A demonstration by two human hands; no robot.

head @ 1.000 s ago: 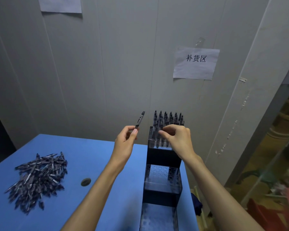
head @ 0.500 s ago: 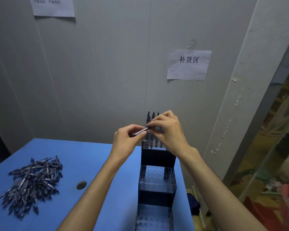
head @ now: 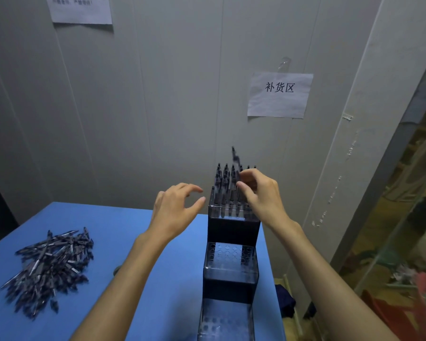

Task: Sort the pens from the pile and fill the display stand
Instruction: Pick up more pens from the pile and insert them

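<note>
Pinching a pen (head: pixel 235 159) upright, your right hand (head: pixel 261 193) hovers over the display stand (head: pixel 233 228); your left hand (head: pixel 175 210) hangs open, empty, beside it.

A paper sign (head: pixel 280 95) taped to the wall reads "补货区"; the upper-left notice (head: pixel 80 8) is illegible.

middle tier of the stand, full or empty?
Empty. The middle tier shows only bare holes, no pens in it. The top tier holds upright pens.
</note>
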